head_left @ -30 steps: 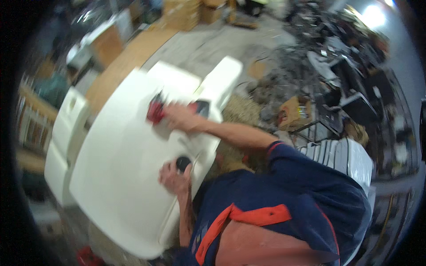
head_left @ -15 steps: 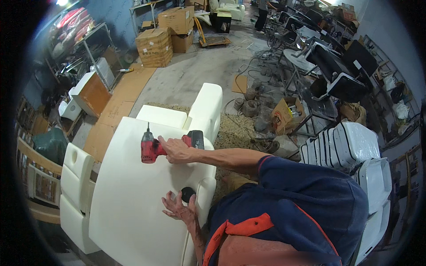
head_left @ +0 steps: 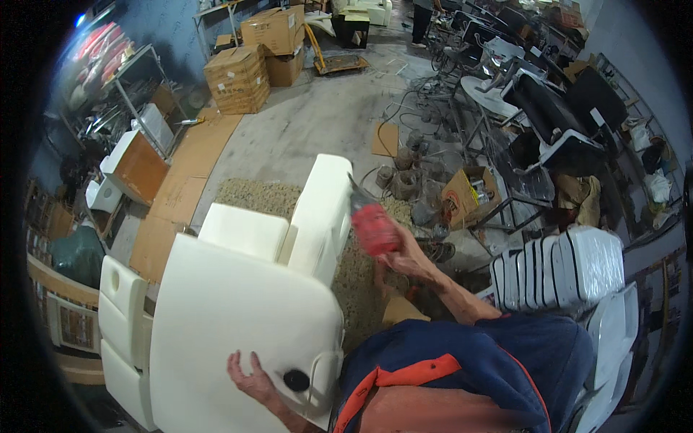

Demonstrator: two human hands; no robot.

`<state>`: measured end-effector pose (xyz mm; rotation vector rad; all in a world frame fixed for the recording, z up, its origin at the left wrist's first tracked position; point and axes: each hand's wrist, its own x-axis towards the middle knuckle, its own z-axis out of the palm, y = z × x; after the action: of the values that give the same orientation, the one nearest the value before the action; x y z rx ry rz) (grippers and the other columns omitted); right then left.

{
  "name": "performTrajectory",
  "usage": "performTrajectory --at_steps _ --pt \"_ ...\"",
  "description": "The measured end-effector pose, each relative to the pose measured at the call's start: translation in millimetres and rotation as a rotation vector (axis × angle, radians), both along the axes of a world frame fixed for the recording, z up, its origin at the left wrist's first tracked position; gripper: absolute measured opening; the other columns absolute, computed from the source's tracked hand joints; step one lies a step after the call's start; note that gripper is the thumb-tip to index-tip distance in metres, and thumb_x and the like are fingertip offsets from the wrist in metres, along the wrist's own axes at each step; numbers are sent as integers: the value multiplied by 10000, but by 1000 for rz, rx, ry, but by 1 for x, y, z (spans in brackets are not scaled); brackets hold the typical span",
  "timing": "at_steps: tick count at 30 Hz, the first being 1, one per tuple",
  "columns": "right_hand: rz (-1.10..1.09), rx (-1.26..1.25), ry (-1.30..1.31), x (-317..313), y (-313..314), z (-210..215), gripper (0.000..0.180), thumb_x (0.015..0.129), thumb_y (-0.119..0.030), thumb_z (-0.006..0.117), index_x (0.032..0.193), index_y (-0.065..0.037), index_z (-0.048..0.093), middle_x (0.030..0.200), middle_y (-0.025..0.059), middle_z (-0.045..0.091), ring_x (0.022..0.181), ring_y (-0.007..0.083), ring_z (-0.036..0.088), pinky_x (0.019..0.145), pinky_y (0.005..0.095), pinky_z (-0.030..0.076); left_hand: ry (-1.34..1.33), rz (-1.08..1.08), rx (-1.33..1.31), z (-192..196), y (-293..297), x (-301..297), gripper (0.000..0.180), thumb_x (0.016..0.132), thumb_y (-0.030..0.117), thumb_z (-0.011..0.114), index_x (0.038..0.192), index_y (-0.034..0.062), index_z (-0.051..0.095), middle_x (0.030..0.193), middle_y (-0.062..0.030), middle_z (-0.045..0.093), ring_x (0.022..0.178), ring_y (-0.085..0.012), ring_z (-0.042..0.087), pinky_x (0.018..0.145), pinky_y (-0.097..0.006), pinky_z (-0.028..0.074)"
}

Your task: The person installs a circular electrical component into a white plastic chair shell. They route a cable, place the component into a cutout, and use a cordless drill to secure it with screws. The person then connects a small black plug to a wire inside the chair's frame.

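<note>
A large white padded furniture piece (head_left: 231, 303) lies in front of me, with a black round disc (head_left: 296, 380) near its edge. My left hand (head_left: 253, 379) hovers over or rests on the white surface beside the disc, its fingers spread and nothing in them; whether it touches, I cannot tell. Off to the right, beyond the edge of the white piece, my right hand (head_left: 408, 254) grips a red power drill (head_left: 374, 226), smeared by motion. Its bit end points up and left, close to a white upright armrest section (head_left: 323, 209).
White stacked shells (head_left: 556, 267) stand at my right. Beyond the speckled mat (head_left: 260, 196) are a carton of cans (head_left: 468, 193) and dusty jars (head_left: 408, 180). Cardboard boxes (head_left: 237, 79) and a yellow-handled trolley (head_left: 341, 66) stand farther off. White padded parts (head_left: 123, 303) are at left.
My right hand has swung the drill from above the white piece out to the right, past its edge. My left hand has left the black disc and moved left. The view has shifted slightly.
</note>
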<state>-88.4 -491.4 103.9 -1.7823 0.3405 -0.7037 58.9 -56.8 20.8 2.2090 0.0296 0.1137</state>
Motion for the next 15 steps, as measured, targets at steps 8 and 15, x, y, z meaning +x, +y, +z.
performTrajectory --at_steps 8,15 --pt "-611 539 170 -55 -186 -74 356 907 -1 724 1234 -24 587 962 30 674 706 131 628 578 297 491 391 335 485 -34 -140 121 794 943 620 580 1610 270 328 1678 -152 279 1498 -520 230 1152 -725 260" --pt "-741 590 141 -89 -304 -101 165 900 -26 783 909 -64 623 694 7 603 538 111 547 499 300 437 467 598 581 -26 -221 133 1039 870 933 293 1665 265 249 1745 -123 144 1534 -593 63 1183 -766 64"
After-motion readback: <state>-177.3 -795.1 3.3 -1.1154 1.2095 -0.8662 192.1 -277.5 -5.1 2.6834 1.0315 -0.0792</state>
